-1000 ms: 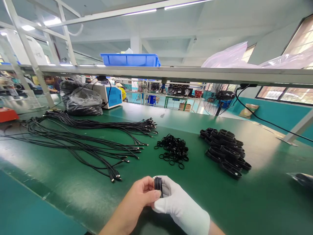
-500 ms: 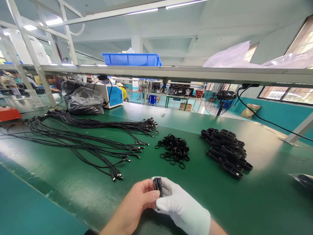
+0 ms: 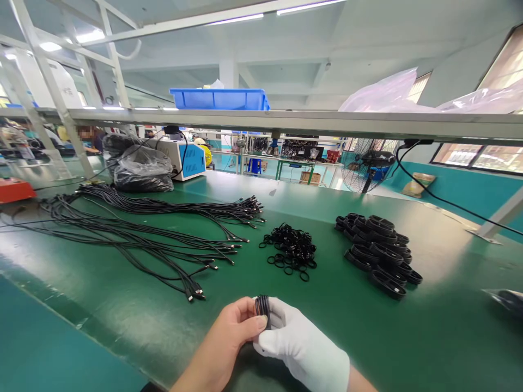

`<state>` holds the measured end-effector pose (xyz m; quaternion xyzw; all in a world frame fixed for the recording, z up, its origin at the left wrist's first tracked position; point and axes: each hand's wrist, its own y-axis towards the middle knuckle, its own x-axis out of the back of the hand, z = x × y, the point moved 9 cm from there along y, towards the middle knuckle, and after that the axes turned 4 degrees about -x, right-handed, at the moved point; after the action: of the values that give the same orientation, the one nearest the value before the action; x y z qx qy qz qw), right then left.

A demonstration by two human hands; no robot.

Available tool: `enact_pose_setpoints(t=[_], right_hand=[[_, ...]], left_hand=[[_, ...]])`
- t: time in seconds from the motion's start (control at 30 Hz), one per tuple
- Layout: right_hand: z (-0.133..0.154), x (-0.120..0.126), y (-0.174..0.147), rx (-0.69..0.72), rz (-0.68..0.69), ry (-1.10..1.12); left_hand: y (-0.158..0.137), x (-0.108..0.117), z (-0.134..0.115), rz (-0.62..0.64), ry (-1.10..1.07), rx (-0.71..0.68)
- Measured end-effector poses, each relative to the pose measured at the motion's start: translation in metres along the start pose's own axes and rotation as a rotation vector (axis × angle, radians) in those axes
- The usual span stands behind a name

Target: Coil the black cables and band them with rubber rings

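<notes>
Between my two hands is a black cable (image 3: 262,306) wound into a small tight coil, low over the near part of the table. My bare left hand (image 3: 239,329) pinches the coil, thumb across its near side. My right hand (image 3: 292,335), in a white glove, closes round the coil's other side; its fingertips are partly hidden. Just beyond my hands lies a heap of small black rings (image 3: 292,247). Loose black cables (image 3: 163,239) with metal plugs stretch out to the left. A pile of coiled black cables (image 3: 379,253) sits to the right.
A blue and white machine (image 3: 183,158) and a bagged black bundle (image 3: 143,169) stand at the back left. Overhead runs a shelf (image 3: 310,121) carrying a blue bin (image 3: 220,99). A red-orange box (image 3: 15,190) sits far left, and a plastic bag (image 3: 509,300) at the right edge.
My right thumb and glove have shifted slightly left and down against the coil. My left hand stays nearly still, and the things on the table have not moved.
</notes>
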<state>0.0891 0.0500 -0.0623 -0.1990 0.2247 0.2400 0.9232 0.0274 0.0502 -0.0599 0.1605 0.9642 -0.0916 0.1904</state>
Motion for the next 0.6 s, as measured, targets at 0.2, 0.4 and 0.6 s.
enact_pose_setpoints(t=[0.2,0.4,0.6], right_hand=[[0.008,-0.006,-0.001,0.059,0.000,-0.067],[-0.003,-0.001,-0.002,-0.029,0.056,0.019],[-0.010,-0.012,0.000,-0.039,0.127,-0.013]], left_hand=[[0.002,-0.001,-0.002,-0.011,0.044,0.004],[-0.005,0.026,-0.031,-0.282,0.563,-0.183],[-0.014,0.012,-0.048,-0.286,0.884,-0.494]])
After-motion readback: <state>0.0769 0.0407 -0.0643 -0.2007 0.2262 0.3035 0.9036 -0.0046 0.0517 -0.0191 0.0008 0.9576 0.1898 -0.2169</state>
